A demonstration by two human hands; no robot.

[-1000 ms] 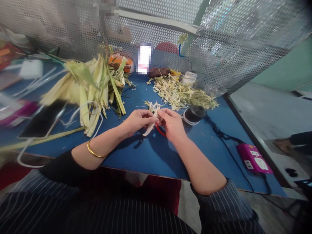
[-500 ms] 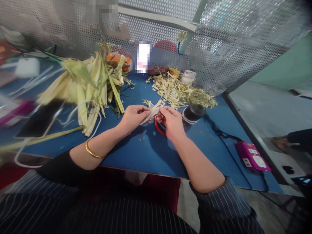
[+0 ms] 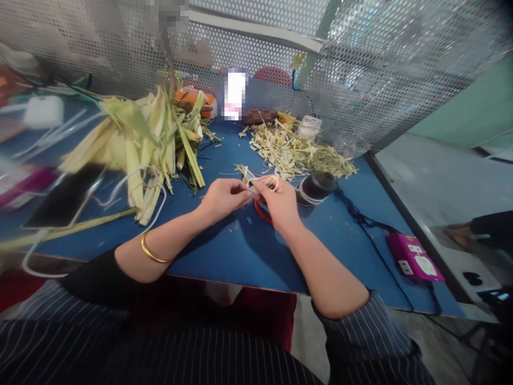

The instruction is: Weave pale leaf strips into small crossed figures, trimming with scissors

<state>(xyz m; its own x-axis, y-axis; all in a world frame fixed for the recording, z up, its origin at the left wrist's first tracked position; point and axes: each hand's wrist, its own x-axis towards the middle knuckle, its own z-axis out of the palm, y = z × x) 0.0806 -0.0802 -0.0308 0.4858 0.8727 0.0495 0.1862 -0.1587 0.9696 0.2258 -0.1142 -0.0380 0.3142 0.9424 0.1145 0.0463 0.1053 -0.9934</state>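
Observation:
My left hand point(image 3: 223, 200) and my right hand point(image 3: 282, 204) meet above the blue table, both closed in a pinch on pale corn husk strips point(image 3: 274, 183). The husk curls into a loop over the right fingers; its other end is hidden between the hands. Under my right hand shows a red curved handle point(image 3: 263, 213), the rest of it covered. Beside that hand stands a black spool point(image 3: 316, 187) with white string wound round its lower part. Small husk scraps point(image 3: 244, 171) lie just beyond my fingertips.
A heap of corn husks point(image 3: 148, 139) lies at left, near a dark phone point(image 3: 64, 198) and a white cable point(image 3: 165, 199). Shredded husk point(image 3: 288, 149) is piled at the back. Cords run to a purple box point(image 3: 415, 258) at right. A perforated metal screen point(image 3: 256, 51) borders the table.
The husk strips, which pointed up and away between my hands, are now bent over the right fingers. My hands have come closer together.

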